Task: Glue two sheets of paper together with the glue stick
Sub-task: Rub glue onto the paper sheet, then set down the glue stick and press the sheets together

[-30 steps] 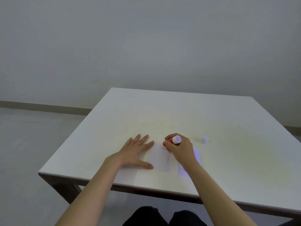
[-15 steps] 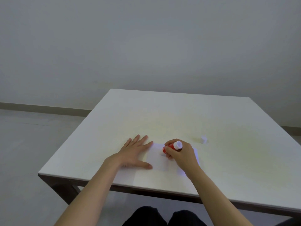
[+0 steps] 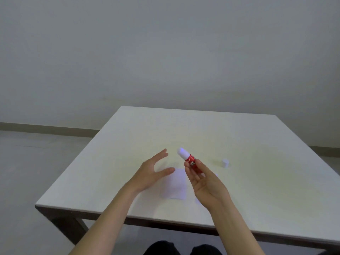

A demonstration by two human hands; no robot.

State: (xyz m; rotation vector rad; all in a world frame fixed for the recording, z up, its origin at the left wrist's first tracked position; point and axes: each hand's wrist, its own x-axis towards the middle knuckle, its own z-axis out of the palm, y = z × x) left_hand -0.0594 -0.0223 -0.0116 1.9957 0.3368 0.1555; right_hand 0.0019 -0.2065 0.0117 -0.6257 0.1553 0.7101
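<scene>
While the white table [image 3: 257, 181] fills most of the room in front of the seated person, both bare forearms reach out over its near edge. Below and between the two hands lies a white sheet of paper [image 3: 173, 186] flat on the tabletop; a second sheet [image 3: 198, 200] shows only as a pale sliver under the right wrist, too hidden to say how it lies. The left hand [image 3: 149, 173] is raised off the paper, fingers spread and thumb apart, holding nothing, just to the left of the grip. The right hand [image 3: 206, 183], palm turned up, pinches the red glue stick [image 3: 189, 159] between thumb and fingertips at its lower end, the white end pointing up and away. Well to the right of the grip a small white cap [image 3: 225, 162] stands on the table.
</scene>
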